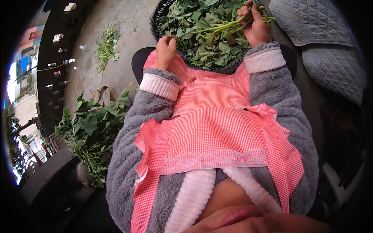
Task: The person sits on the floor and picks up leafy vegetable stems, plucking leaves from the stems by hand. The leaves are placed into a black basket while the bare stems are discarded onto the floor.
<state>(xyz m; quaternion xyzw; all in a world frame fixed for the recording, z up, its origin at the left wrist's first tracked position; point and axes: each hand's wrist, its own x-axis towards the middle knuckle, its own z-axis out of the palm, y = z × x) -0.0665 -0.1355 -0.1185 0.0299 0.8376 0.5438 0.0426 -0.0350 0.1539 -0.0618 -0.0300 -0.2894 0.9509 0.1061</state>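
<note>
Between my knees a dark woven plastic basket (154, 21) holds a heap of green leaves (204, 49). My right hand (256, 26), at the upper right over the basket, grips a bunch of leafy green stems (225, 27) whose leafy ends point left. At the basket's left edge is my left hand (167, 49), fingertips pinched together beside the leaves. Whether it holds a leaf or a stem tip cannot be told.
Thin stems and scraps (106, 48) lie on the concrete floor (84, 70) to the left. A large pile of leafy stems (90, 125) stands by my left elbow, near a strap (109, 94). Grey quilted cloths (314, 26) lie at the upper right.
</note>
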